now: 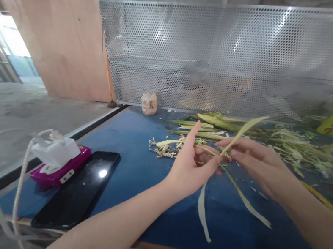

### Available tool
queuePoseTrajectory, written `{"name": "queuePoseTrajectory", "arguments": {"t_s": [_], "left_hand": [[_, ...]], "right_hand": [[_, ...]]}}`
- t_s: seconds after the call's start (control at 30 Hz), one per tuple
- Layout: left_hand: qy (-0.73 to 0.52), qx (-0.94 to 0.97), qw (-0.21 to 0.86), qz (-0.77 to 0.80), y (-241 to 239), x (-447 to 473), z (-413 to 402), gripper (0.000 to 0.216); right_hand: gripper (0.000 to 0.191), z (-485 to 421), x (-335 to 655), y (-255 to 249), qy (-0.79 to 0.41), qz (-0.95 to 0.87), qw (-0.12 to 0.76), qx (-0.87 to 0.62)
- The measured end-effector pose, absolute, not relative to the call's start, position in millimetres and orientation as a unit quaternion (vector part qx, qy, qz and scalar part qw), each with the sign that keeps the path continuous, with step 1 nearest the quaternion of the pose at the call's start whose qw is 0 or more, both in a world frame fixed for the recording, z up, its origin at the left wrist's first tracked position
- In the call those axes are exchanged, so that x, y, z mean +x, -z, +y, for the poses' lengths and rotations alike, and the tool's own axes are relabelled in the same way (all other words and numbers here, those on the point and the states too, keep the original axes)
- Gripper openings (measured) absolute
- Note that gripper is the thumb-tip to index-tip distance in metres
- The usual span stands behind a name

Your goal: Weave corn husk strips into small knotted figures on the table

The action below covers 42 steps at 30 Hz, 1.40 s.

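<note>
My left hand (pixel 188 165) is closed, thumb and fingers pinching a bundle of pale green-yellow leaf strips, with its index finger pointing up. Against it, my right hand (pixel 258 162) grips the same bundle with its fingertips. One flat leaf strip (pixel 246 128) sticks out to the upper right over the right hand. Two more strips hang toward the near edge: a pale one (pixel 203 216) and a greener one (pixel 246 202). The crossing point between the hands is partly hidden by fingers. Just behind the left hand lies a small pile of pale, knotted plant pieces (pixel 167 146).
Long green leaves (pixel 217 120) and a heap of shredded strips (pixel 303 150) lie at the back right of the blue tabletop (pixel 142 167). A perforated metal panel (pixel 220 46) stands behind. At left are a phone (pixel 78 191), a magenta power strip (pixel 61 171), cables, and a wrapped roll (pixel 149 103) farther back.
</note>
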<state>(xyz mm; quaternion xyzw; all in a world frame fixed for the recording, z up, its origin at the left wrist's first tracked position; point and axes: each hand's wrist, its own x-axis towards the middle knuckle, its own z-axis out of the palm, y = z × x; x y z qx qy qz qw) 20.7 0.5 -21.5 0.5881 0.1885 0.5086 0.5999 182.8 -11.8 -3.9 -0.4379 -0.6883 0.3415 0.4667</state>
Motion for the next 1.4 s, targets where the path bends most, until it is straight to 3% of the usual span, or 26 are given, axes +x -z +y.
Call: {"name": "queuePoseTrajectory", "arguments": {"t_s": [0.23, 0.67, 0.77, 0.87, 1.1, 1.4], "left_hand": [[-0.480, 0.568, 0.640, 0.194, 17.8, 19.3, 3.4, 0.076], [-0.456, 0.565, 0.667, 0.166, 17.5, 22.3, 4.3, 0.069], [-0.459, 0.575, 0.652, 0.185, 17.2, 19.3, 2.9, 0.077], [-0.469, 0.589, 0.630, 0.190, 16.5, 16.2, 1.8, 0.087], [-0.515, 0.578, 0.596, 0.212, 15.7, 15.5, 3.8, 0.079], [-0.549, 0.522, 0.621, 0.203, 12.8, 18.5, 1.9, 0.064]], "right_hand": [[0.014, -9.2, 182.2, 10.9, -0.309, -0.653, 0.519, -0.457], [0.012, -8.9, 171.2, 10.5, -0.401, -0.527, 0.630, -0.406], [0.014, -6.8, 172.2, 8.8, -0.414, -0.515, 0.637, -0.398], [0.019, -7.8, 173.5, 7.1, -0.437, -0.535, 0.603, -0.399], [0.027, -15.9, 173.7, 1.8, -0.466, -0.629, 0.454, -0.425], [0.034, -15.7, 174.5, -2.2, -0.492, -0.610, 0.433, -0.445]]}}
